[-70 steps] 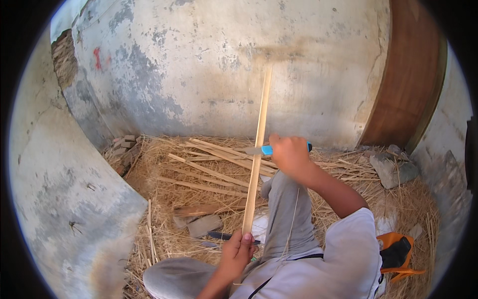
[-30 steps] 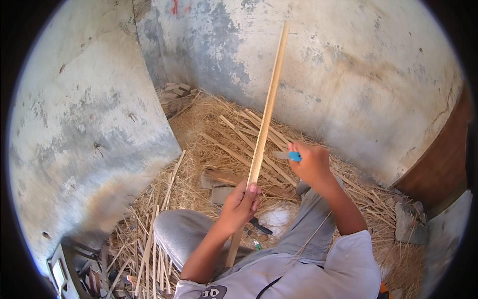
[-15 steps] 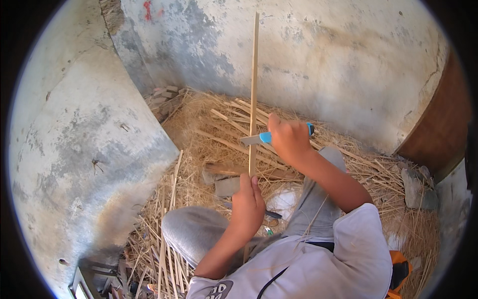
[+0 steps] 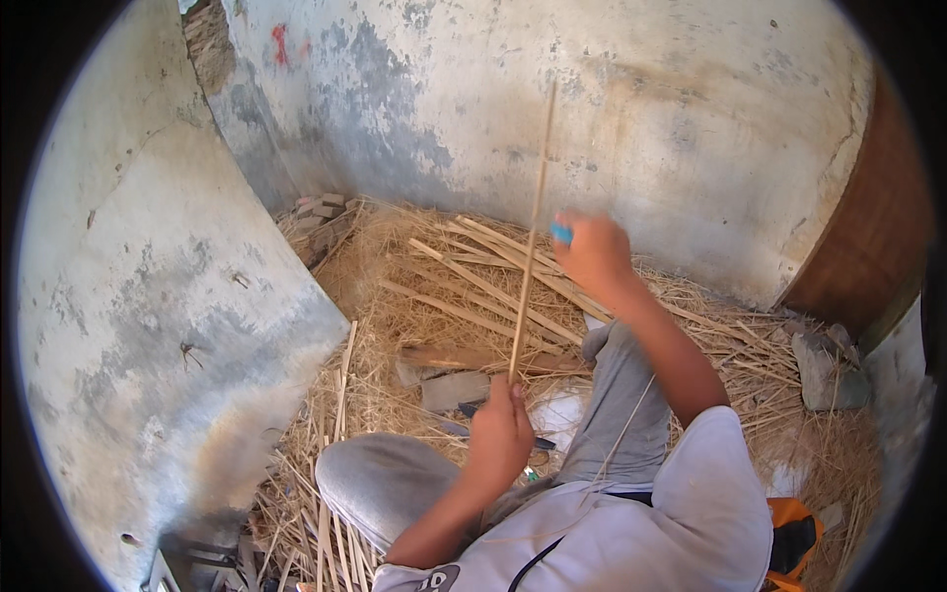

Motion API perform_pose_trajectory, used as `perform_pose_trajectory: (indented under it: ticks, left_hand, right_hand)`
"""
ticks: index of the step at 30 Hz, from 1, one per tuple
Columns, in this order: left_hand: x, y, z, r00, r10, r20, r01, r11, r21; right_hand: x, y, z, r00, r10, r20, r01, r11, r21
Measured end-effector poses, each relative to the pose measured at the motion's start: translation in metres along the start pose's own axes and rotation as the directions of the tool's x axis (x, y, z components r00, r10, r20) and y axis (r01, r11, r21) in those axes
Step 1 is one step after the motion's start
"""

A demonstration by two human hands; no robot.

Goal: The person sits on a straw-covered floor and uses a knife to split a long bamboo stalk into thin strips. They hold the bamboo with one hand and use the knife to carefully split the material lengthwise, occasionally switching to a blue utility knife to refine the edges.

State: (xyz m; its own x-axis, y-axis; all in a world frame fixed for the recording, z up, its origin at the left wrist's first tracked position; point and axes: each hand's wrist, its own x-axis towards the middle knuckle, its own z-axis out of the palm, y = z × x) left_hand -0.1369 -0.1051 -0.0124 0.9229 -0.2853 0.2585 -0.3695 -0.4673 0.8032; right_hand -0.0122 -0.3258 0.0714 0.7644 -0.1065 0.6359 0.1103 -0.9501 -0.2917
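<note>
My left hand (image 4: 500, 431) is closed round the lower end of a long, thin bamboo strip (image 4: 532, 237), which rises nearly upright and leans slightly right at the top. To the right of the strip, my right hand (image 4: 598, 259) grips a knife by its blue handle (image 4: 561, 233). The knife's blade does not show clearly at this moment, and the fist hides most of the handle. A small gap separates my right hand from the strip.
Split strips (image 4: 493, 281) lie on straw-like shavings (image 4: 360, 271) beyond my legs. A wooden board (image 4: 454, 359) and a grey block (image 4: 455, 391) lie near my knees. Pale walls (image 4: 631, 128) rise close ahead and left. An orange-and-black object (image 4: 792, 538) stands at lower right.
The knife has moved off the strip, up and to the right with my right hand. The strip's top has swung right and lower, now narrow side on. My left hand has dropped slightly.
</note>
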Motion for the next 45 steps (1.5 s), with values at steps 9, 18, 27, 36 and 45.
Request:
perform_pose_trajectory:
  ticks: [9,18,27,36,45]
  left_hand:
    - [0.001,-0.005,0.002,0.994,0.069,-0.082,-0.059,0.991,0.118]
    - [-0.024,0.011,0.026,0.990,0.005,0.139,-0.028,0.986,0.166]
    - [-0.009,-0.007,0.007,0.992,0.105,-0.071,-0.086,0.969,0.230]
    - [-0.014,0.003,0.000,0.992,-0.098,0.082,0.070,0.952,0.297]
    - [-0.012,-0.019,-0.013,1.000,-0.013,0.014,0.012,0.996,0.093]
  right_hand:
    - [-0.066,-0.017,0.022,0.947,-0.296,0.124,0.310,0.942,-0.126]
    - [0.031,0.075,-0.002,0.904,0.417,-0.096,-0.425,0.847,-0.320]
    - [-0.095,-0.012,0.020,0.955,-0.153,0.254,0.187,0.976,-0.115]
    - [-0.020,0.011,0.044,0.986,0.136,0.101,-0.095,0.938,-0.334]
    - [-0.055,-0.015,0.019,0.975,-0.047,0.217,0.083,0.983,-0.162]
